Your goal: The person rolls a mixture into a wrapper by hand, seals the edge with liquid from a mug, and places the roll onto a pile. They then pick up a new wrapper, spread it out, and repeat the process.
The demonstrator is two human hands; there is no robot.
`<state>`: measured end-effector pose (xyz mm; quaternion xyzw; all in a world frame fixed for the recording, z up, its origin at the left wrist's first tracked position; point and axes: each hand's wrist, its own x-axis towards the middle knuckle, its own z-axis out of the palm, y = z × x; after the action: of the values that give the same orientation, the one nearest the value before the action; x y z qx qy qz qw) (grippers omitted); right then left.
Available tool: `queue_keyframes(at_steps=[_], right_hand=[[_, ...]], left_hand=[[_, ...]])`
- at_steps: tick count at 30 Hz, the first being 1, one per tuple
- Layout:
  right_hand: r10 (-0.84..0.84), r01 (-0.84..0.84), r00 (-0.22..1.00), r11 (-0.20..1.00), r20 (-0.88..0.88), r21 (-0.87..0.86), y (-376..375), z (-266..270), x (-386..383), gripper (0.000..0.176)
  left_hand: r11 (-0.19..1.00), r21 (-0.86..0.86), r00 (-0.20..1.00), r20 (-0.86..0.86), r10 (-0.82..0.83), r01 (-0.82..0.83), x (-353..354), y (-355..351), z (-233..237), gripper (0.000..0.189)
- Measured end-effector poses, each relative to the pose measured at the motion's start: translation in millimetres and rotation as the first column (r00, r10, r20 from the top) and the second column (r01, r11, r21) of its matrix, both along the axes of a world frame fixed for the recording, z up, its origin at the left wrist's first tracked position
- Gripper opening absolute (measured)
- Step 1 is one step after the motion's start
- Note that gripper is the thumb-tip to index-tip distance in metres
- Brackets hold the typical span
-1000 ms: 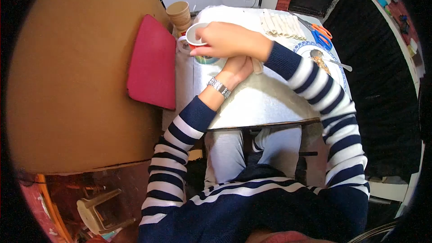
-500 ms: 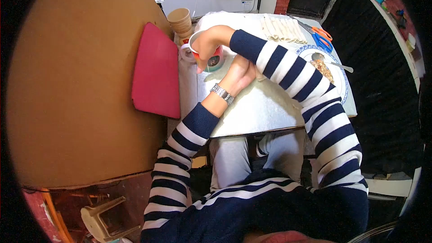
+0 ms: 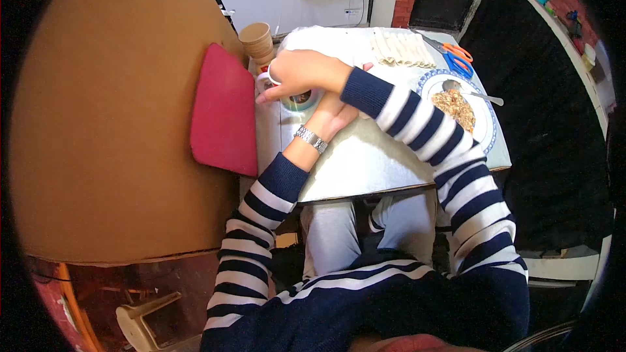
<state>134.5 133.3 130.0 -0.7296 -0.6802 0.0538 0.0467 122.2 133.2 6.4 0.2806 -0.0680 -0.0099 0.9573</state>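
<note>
My right hand (image 3: 297, 73) reaches across my left, over a mug (image 3: 303, 100) with a pale handle. One of its fingers is stretched down to the left near the handle; the others are hidden, and so is anything they hold. My left hand (image 3: 336, 116), below a metal watch (image 3: 311, 138), lies under my right wrist. A fingertip shows past the far side of the right cuff, but most of its fingers and palm are covered. Right of both hands, a blue-rimmed plate (image 3: 486, 135) bears a crumbly brown food (image 3: 455, 109) and a spoon (image 3: 484, 97).
Tan stacked cups (image 3: 256, 40) stand behind the mug. A row of pale rolled strips (image 3: 402, 50) and orange and blue scissors (image 3: 458, 57) lie at the table's (image 3: 365, 169) back right. A red panel (image 3: 225, 114) borders the left side.
My right hand has turned and moved slightly left, covering more of the mug's top. My left hand has shifted a little left and down. The view has tilted slightly.
</note>
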Motion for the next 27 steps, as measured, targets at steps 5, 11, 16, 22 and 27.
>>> queue_keyframes(at_steps=[5, 11, 16, 22, 27], right_hand=[[0.260, 0.061, 0.847, 0.819, -0.463, 0.571, -43, -2, 28, 0.053], [0.414, 0.364, 0.499, 0.697, -0.761, 0.618, -117, -19, 75, 0.043], [0.194, 0.349, 0.764, 0.677, -0.615, 0.648, -146, -40, 64, 0.037], [0.071, 0.106, 0.980, 0.608, -0.187, 0.787, -147, -49, 46, 0.029], [0.041, 0.060, 0.992, 0.672, -0.118, 0.738, -149, -55, 47, 0.032]], left_hand=[[0.965, 0.096, 0.960, -0.114, 0.255, -0.245, -5, 0, 8, 0.031], [0.885, -0.430, 0.984, 0.072, -0.166, 0.180, -1, 7, 6, 0.040], [0.930, -0.351, 0.993, 0.001, -0.120, 0.113, -7, 3, 19, 0.039], [0.832, -0.429, 0.933, 0.239, -0.270, 0.351, -4, 19, 0, 0.037], [0.916, -0.353, 0.982, 0.083, -0.172, 0.191, -13, 14, 15, 0.034]])
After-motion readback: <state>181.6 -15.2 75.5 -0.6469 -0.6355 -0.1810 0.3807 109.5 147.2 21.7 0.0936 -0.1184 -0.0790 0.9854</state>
